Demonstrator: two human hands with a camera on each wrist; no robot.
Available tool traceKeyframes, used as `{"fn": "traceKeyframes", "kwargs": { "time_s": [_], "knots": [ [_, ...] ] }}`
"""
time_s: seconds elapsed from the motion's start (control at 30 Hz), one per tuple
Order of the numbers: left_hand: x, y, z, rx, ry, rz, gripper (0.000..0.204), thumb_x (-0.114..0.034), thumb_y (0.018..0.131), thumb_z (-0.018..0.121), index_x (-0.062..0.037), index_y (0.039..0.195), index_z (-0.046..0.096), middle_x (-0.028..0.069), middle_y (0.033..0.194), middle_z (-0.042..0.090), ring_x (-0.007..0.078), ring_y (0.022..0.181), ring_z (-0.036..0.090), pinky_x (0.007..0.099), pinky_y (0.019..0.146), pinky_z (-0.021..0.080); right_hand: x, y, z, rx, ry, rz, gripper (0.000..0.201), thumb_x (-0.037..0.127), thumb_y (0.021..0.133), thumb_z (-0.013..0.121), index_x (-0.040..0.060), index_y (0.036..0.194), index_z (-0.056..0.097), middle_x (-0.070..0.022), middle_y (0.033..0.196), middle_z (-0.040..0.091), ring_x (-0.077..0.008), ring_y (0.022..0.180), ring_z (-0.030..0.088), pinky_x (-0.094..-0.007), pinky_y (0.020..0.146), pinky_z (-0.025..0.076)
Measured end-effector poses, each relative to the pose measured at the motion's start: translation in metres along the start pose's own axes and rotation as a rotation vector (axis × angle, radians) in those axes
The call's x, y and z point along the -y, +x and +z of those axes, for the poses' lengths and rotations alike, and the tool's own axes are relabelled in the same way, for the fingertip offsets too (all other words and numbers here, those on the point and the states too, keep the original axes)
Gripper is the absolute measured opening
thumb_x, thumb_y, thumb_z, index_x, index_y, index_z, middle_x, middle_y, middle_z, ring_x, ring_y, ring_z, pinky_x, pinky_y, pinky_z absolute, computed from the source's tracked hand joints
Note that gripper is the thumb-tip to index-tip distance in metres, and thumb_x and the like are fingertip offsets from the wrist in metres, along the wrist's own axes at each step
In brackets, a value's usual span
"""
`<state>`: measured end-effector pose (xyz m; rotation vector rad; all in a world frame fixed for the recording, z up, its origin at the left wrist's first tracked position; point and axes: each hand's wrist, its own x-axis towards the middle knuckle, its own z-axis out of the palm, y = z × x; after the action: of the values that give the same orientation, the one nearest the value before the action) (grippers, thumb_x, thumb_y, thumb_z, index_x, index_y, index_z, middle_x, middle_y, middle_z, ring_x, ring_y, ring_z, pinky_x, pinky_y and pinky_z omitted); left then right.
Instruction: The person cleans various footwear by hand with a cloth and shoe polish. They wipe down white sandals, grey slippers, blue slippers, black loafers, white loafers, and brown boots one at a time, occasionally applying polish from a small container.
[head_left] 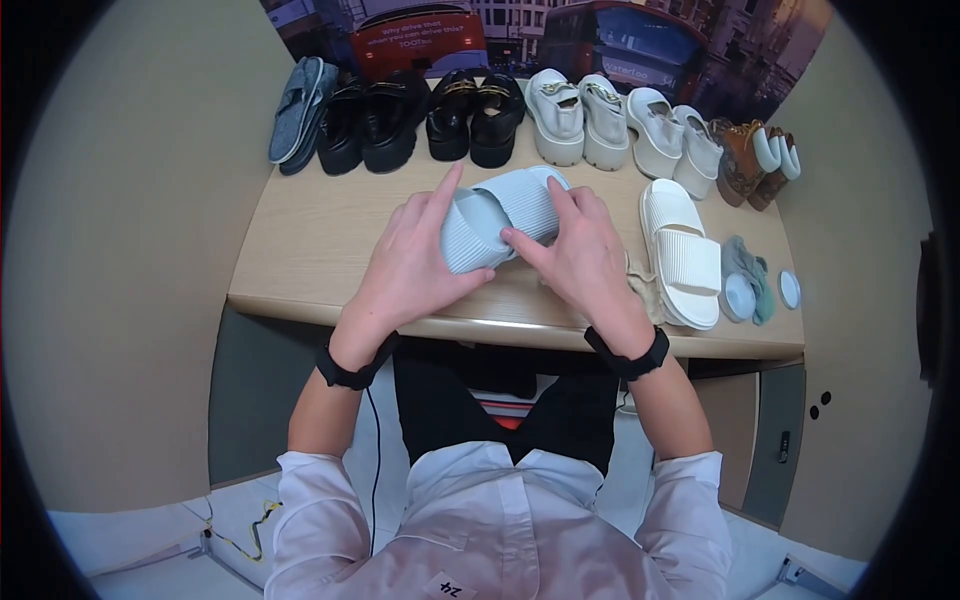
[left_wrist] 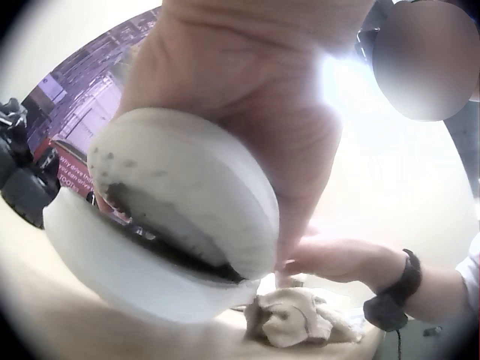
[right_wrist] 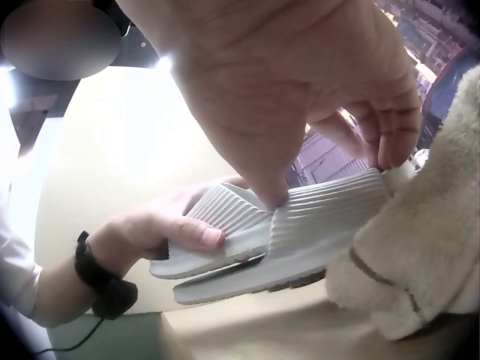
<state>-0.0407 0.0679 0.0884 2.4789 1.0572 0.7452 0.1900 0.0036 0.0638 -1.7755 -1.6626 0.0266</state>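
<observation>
A pair of pale blue slide sandals with ribbed straps is held between both hands over the table. In the right wrist view one slide overlaps the other slide, their toes pointing opposite ways and a dark gap between the soles. My left hand grips the left end, thumb along the near side and fingers at the far side. At the right end, my right hand holds the pair with its thumb at the strap edge. The left wrist view shows rounded pale ends close up, with dark marks on one.
Beside my right wrist lies a beige fluffy cloth. White slides, a grey-green cloth, a small round tub and a round lid are on the right. Several shoes line the back, including black loafers and brown boots.
</observation>
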Motion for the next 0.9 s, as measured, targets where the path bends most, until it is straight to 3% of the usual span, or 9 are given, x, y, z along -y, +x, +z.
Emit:
{"fn": "traceKeyframes", "kwargs": {
  "time_s": [0.13, 0.23, 0.53, 0.63, 0.73, 0.77, 0.83, 0.9],
  "knots": [
    [-0.006, -0.006, -0.006, -0.046, 0.062, 0.061, 0.121, -0.028, 0.071, 0.098, -0.0094, 0.172, 0.036, 0.0232, 0.132, 0.063, 0.043, 0.124, 0.062, 0.0492, 0.11, 0.052, 0.008, 0.011, 0.001, 0.102, 0.021, 0.134, 0.09, 0.045, 0.078, 0.089, -0.0076, 0.147, 0.063, -0.0275, 0.117, 0.067, -0.0425, 0.106, 0.071, -0.0487, 0.092, 0.059],
    [-0.009, -0.009, -0.007, -0.056, 0.074, 0.055, 0.12, -0.027, 0.068, 0.099, -0.0098, 0.171, 0.04, 0.0217, 0.135, 0.065, 0.0408, 0.128, 0.063, 0.0489, 0.111, 0.052, 0.006, 0.012, 0.0, 0.067, 0.088, 0.19, 0.09, 0.042, 0.076, 0.087, -0.0076, 0.147, 0.064, -0.0286, 0.116, 0.067, -0.0439, 0.103, 0.073, -0.0477, 0.091, 0.06],
    [-0.008, -0.023, -0.027, -0.036, 0.037, 0.047, 0.11, -0.024, 0.069, 0.098, -0.0068, 0.165, 0.047, 0.0223, 0.143, 0.063, 0.0408, 0.134, 0.062, 0.0489, 0.116, 0.049, -0.021, 0.019, -0.025, 0.04, -0.031, 0.279, 0.085, 0.043, 0.076, 0.082, -0.0059, 0.143, 0.066, -0.0305, 0.124, 0.067, -0.0449, 0.114, 0.072, -0.0499, 0.101, 0.058],
    [-0.001, -0.03, -0.044, 0.064, -0.05, 0.005, 0.109, -0.021, 0.069, 0.097, -0.006, 0.164, 0.047, 0.0225, 0.148, 0.062, 0.0401, 0.14, 0.058, 0.0479, 0.121, 0.046, -0.048, 0.02, -0.027, -0.037, 0.004, 0.283, 0.083, 0.041, 0.077, 0.083, -0.0037, 0.145, 0.065, -0.0307, 0.129, 0.067, -0.0449, 0.118, 0.07, -0.049, 0.103, 0.057],
    [0.018, -0.034, -0.061, 0.053, -0.111, -0.051, 0.11, -0.018, 0.067, 0.097, -0.0058, 0.164, 0.048, 0.0227, 0.155, 0.059, 0.039, 0.147, 0.054, 0.0467, 0.126, 0.042, -0.068, 0.026, -0.052, -0.261, -0.016, 0.14, 0.083, 0.035, 0.079, 0.083, -0.0024, 0.149, 0.06, -0.0294, 0.133, 0.067, -0.0443, 0.124, 0.068, -0.0505, 0.104, 0.056],
    [0.026, -0.034, -0.069, 0.085, -0.186, -0.104, 0.111, -0.014, 0.065, 0.097, -0.0066, 0.163, 0.047, 0.0207, 0.161, 0.055, 0.0383, 0.157, 0.045, 0.0479, 0.131, 0.037, -0.069, 0.028, -0.064, -0.316, -0.072, 0.099, 0.083, 0.033, 0.079, 0.083, -0.0016, 0.15, 0.06, -0.0276, 0.132, 0.067, -0.0418, 0.119, 0.069, -0.0494, 0.102, 0.057],
    [0.052, -0.025, -0.08, 0.188, -0.08, -0.054, 0.109, -0.012, 0.064, 0.097, -0.0062, 0.162, 0.049, 0.0191, 0.163, 0.053, 0.0388, 0.162, 0.038, 0.0495, 0.133, 0.034, -0.065, 0.032, -0.09, -0.424, -0.188, 0.014, 0.081, 0.028, 0.079, 0.082, 0.0002, 0.152, 0.058, -0.024, 0.13, 0.067, -0.0368, 0.11, 0.071, -0.0472, 0.099, 0.058],
    [0.074, -0.008, -0.085, 0.321, -0.038, -0.044, 0.102, -0.008, 0.062, 0.095, -0.0087, 0.157, 0.055, 0.0175, 0.17, 0.047, 0.0402, 0.169, 0.024, 0.0517, 0.136, 0.028, -0.044, 0.03, -0.109, -0.369, -0.074, 0.114, 0.079, 0.025, 0.079, 0.081, 0.0014, 0.152, 0.059, -0.0205, 0.128, 0.067, -0.0294, 0.097, 0.068, -0.0426, 0.093, 0.058]
  ]
}}
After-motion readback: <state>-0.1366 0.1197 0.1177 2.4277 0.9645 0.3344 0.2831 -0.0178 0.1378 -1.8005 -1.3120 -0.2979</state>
